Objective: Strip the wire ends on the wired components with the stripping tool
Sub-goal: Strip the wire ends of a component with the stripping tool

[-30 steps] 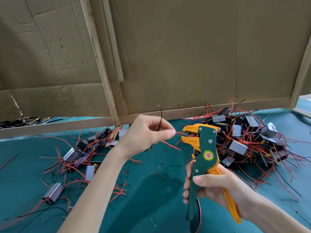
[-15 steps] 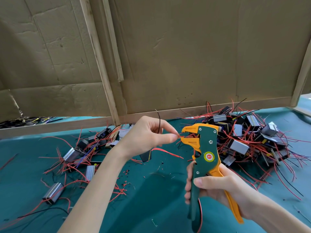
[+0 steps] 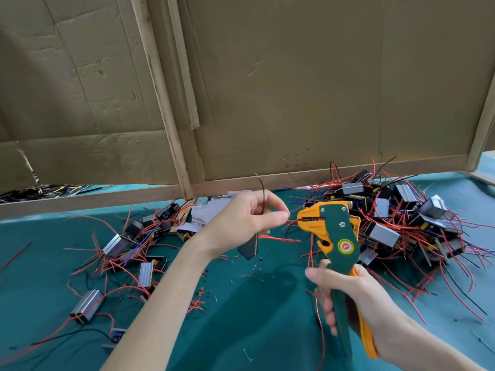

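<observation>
The left hand [image 3: 241,220] has a closed grip: thumb and forefinger pinch a red wire [image 3: 290,224] just short of its end. That end reaches the orange head of the stripper [image 3: 337,236]. Whether it sits inside the mouth cannot be told. The wire's dark component [image 3: 247,249] hangs below the palm, clear of the counter [image 3: 267,317], and a black wire [image 3: 262,188] curls up past the fingers.

The right hand [image 3: 356,298] also has a closed grip, with its fingers wrapped round both handles, green and orange. It holds the stripper upright with the head toward the left hand.

On the green counter, cardboard [image 3: 294,89] and a wooden rail [image 3: 80,200] wall in the work area. Inside it, the right heap [image 3: 396,218] of components lies thick behind the stripper. The left heap [image 3: 128,250] lies looser beside the left forearm. Red scraps [image 3: 197,303] lie between them. Beyond the rail on the left lie the far wires [image 3: 40,190], black and yellow.
</observation>
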A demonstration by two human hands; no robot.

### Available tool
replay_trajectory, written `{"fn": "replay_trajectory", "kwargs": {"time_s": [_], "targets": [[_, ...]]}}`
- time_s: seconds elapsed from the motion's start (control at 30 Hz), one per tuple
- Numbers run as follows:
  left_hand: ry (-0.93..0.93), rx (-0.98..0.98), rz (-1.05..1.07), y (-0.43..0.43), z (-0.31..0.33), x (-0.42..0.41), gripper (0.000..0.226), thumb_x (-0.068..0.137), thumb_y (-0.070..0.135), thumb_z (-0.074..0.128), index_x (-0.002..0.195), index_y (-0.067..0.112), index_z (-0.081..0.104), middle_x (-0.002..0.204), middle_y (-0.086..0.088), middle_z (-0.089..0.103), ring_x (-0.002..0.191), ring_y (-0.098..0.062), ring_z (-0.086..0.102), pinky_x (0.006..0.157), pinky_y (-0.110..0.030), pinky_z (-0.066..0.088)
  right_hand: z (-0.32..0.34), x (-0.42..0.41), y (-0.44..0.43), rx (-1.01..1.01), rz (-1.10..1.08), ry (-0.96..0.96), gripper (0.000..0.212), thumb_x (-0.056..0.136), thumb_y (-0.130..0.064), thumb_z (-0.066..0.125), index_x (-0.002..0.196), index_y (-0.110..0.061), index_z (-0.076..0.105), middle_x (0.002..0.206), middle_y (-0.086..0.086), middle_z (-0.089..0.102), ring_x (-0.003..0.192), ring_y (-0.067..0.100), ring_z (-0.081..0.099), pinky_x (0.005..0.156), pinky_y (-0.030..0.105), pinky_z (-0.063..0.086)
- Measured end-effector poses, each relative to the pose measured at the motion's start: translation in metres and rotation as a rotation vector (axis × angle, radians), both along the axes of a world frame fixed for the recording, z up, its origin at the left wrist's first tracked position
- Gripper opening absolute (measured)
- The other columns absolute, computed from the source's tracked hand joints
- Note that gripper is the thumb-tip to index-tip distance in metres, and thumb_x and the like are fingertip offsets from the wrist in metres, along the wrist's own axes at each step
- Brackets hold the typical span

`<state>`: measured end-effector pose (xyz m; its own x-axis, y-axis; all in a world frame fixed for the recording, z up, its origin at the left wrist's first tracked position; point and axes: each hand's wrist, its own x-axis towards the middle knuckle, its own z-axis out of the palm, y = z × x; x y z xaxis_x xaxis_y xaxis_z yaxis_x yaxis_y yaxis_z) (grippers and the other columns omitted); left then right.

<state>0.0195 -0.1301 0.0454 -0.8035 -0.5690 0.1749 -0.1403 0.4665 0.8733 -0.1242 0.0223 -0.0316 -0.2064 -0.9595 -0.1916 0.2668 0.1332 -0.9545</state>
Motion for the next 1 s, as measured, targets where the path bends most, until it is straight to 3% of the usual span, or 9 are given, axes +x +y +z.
{"fn": "replay_trajectory", "kwargs": {"time_s": [0.13, 0.23, 0.37, 0.47, 0.53, 0.6, 0.7, 0.9, 1.0], "targets": [[0.067, 0.172, 0.029, -0.004, -0.010, -0.005, 0.025, 0.104, 0.022, 0.032, 0.090, 0.012, 0.051, 0.067, 0.004, 0.040, 0.054, -0.006, 0.042, 0.074, -0.023, 0.054, 0.004, -0.006, -0.009, -0.098, 0.139, -0.361, 0.039, 0.047, -0.013, 0.090, 0.077, -0.003, 0.069, 0.075, 0.022, 0.060, 0.066, 0.036, 0.065, 0.064, 0.045, 0.057], [0.043, 0.141, 0.097, -0.009, -0.014, -0.005, 0.029, 0.106, 0.024, 0.026, 0.089, 0.013, 0.048, 0.073, 0.001, 0.033, 0.055, -0.008, 0.042, 0.083, -0.029, 0.056, 0.002, -0.012, -0.012, -0.134, 0.128, -0.363, 0.033, 0.052, -0.009, 0.084, 0.081, -0.003, 0.070, 0.079, 0.022, 0.061, 0.073, 0.037, 0.066, 0.070, 0.047, 0.057], [0.007, -0.068, 0.163, -0.012, -0.019, -0.009, 0.033, 0.105, 0.021, 0.028, 0.105, 0.021, 0.061, 0.070, -0.004, 0.045, 0.057, -0.009, 0.059, 0.065, -0.010, 0.046, 0.002, -0.018, -0.012, -0.150, 0.120, -0.353, 0.046, 0.045, -0.014, 0.093, 0.083, -0.002, 0.069, 0.081, 0.022, 0.062, 0.075, 0.038, 0.066, 0.072, 0.048, 0.057], [0.024, -0.197, 0.233, -0.015, -0.031, -0.016, 0.031, 0.102, 0.011, 0.039, 0.127, 0.015, 0.058, 0.080, -0.003, 0.046, 0.052, -0.007, 0.063, 0.064, -0.013, 0.050, 0.002, -0.019, -0.012, -0.154, 0.125, -0.335, 0.041, 0.050, -0.012, 0.089, 0.084, -0.002, 0.069, 0.081, 0.023, 0.062, 0.076, 0.038, 0.066, 0.073, 0.048, 0.056], [0.088, -0.178, 0.272, -0.010, -0.045, -0.023, 0.025, 0.095, 0.004, 0.054, 0.116, 0.014, 0.064, 0.079, -0.003, 0.051, 0.053, -0.009, 0.062, 0.063, -0.020, 0.055, 0.001, -0.018, -0.012, -0.148, 0.122, -0.330, 0.033, 0.054, -0.011, 0.084, 0.083, -0.002, 0.070, 0.081, 0.023, 0.062, 0.075, 0.038, 0.066, 0.072, 0.048, 0.056], [0.127, -0.107, 0.300, -0.003, -0.060, -0.028, 0.018, 0.085, 0.000, 0.066, 0.091, 0.016, 0.059, 0.067, 0.003, 0.059, 0.054, -0.010, 0.062, 0.061, -0.023, 0.056, 0.000, -0.018, -0.013, -0.142, 0.113, -0.333, 0.030, 0.055, -0.011, 0.081, 0.082, -0.002, 0.070, 0.080, 0.023, 0.062, 0.075, 0.037, 0.066, 0.071, 0.047, 0.057], [0.101, -0.080, 0.315, 0.000, -0.080, -0.033, 0.020, 0.080, 0.002, 0.072, 0.075, 0.014, 0.056, 0.060, 0.007, 0.062, 0.056, -0.008, 0.062, 0.062, -0.018, 0.052, 0.000, -0.019, -0.014, -0.142, 0.100, -0.328, 0.029, 0.057, -0.011, 0.081, 0.083, -0.002, 0.070, 0.081, 0.023, 0.063, 0.076, 0.038, 0.067, 0.072, 0.048, 0.056], [0.029, -0.207, 0.337, -0.004, -0.081, -0.032, 0.025, 0.088, 0.004, 0.062, 0.076, 0.024, 0.054, 0.072, 0.011, 0.060, 0.063, 0.004, 0.052, 0.065, -0.009, 0.039, -0.001, -0.024, -0.016, -0.148, 0.073, -0.331, 0.028, 0.058, -0.011, 0.081, 0.082, -0.003, 0.070, 0.081, 0.023, 0.063, 0.076, 0.038, 0.067, 0.073, 0.049, 0.056], [0.074, -0.161, 0.348, -0.007, -0.066, -0.030, 0.022, 0.092, 0.004, 0.057, 0.080, 0.021, 0.051, 0.075, 0.009, 0.055, 0.063, 0.004, 0.048, 0.066, -0.010, 0.038, 0.001, -0.024, -0.015, -0.150, 0.083, -0.327, 0.030, 0.055, -0.011, 0.083, 0.081, -0.003, 0.071, 0.081, 0.023, 0.064, 0.076, 0.038, 0.067, 0.072, 0.049, 0.056]]}}
